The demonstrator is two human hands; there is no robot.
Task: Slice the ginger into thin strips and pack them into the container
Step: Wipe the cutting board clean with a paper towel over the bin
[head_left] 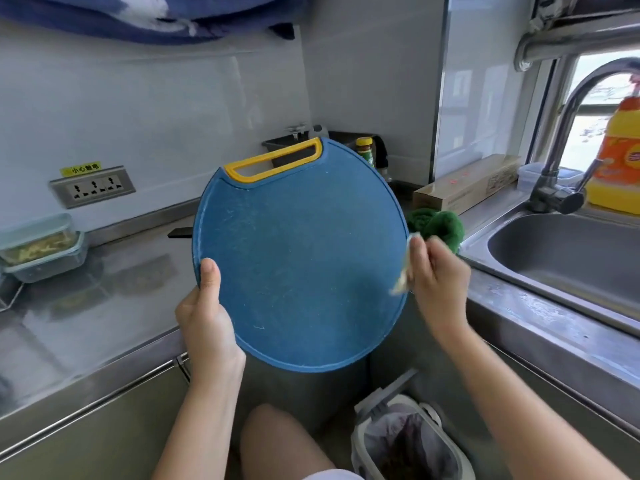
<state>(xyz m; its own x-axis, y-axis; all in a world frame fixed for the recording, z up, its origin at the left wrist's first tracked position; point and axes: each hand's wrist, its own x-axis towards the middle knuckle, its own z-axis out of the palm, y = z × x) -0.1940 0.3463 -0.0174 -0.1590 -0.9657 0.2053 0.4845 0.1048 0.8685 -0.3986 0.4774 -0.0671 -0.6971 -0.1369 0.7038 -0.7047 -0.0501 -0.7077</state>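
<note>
My left hand [206, 315] grips the lower left rim of a round blue cutting board [298, 251] with a yellow handle, holding it tilted up off the counter. Its face looks bare. At the board's right rim my right hand [438, 284] pinches a small pale scrap [407, 266], blurred, that I cannot identify. A clear lidded container [41, 249] with pale ginger strips inside sits at the far left of the steel counter [114, 299]. A black knife handle [180, 233] pokes out from behind the board.
A trash bin [408, 441] with a bag stands on the floor below the board. A green scouring pad [438, 225], a cardboard box [464, 187], a sink [568, 247] with faucet [568, 133] and an orange bottle [620, 161] lie to the right. A wall socket [92, 185] is at left.
</note>
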